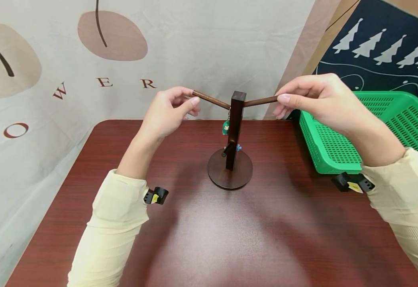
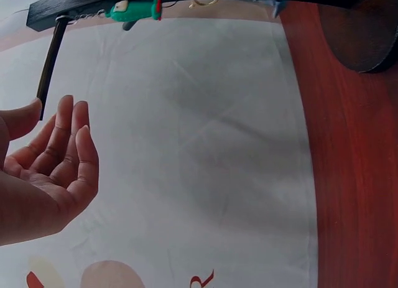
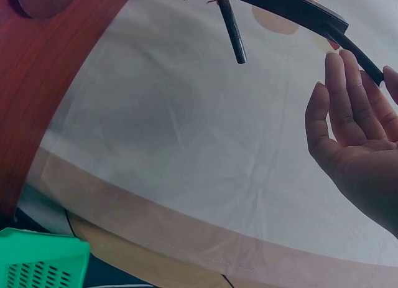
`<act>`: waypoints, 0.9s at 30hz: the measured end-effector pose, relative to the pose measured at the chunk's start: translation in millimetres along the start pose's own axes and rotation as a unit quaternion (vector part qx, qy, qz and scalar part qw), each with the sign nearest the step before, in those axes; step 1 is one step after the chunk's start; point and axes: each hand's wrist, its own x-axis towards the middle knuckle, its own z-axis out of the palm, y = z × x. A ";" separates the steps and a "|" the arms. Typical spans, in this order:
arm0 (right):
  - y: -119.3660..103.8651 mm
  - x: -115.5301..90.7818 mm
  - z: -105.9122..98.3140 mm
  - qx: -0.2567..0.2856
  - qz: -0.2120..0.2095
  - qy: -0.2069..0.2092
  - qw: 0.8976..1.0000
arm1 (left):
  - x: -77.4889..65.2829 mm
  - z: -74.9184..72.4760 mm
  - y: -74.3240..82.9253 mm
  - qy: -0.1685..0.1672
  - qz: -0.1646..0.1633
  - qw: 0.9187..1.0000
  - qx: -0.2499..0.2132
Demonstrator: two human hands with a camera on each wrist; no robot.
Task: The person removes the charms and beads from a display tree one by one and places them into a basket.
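A dark wooden peg stand [image 1: 235, 127] rises upright from a round base [image 1: 230, 179] on the table. My left hand [image 1: 169, 109] pinches the outer end of its upper left peg [image 1: 211, 99]; in the left wrist view the thumb lies against the tip. On the other side my right hand [image 1: 323, 95] pinches the tip of the upper right peg [image 1: 260, 102], its other fingers extended. A green figure keychain [image 1: 225, 128] hangs by a small chain near the root of the left peg. Lower down, a blue trinket [image 1: 239, 147] shows partly behind the post.
A green plastic basket [image 1: 332, 167] stands at the right, under my right forearm. The reddish-brown table [image 1: 194, 247] ends at a pale printed cloth [image 1: 201, 40] behind the stand. Another peg [image 3: 232, 33] juts from the post in the right wrist view.
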 end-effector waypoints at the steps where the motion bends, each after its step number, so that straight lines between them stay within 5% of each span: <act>1: 0.0 0.0 0.1 0.000 0.000 0.000 1.000 | -1.2 1.3 -1.6 -0.002 0.001 1.000 0.000; 16: 2.1 0.2 0.9 0.016 -0.011 -0.005 1.000 | -38.2 34.6 -13.9 -0.093 0.011 0.995 0.039; 27: 1.9 0.0 0.9 0.005 -0.004 0.000 1.000 | -55.4 50.1 -15.2 -0.101 -0.014 0.994 0.038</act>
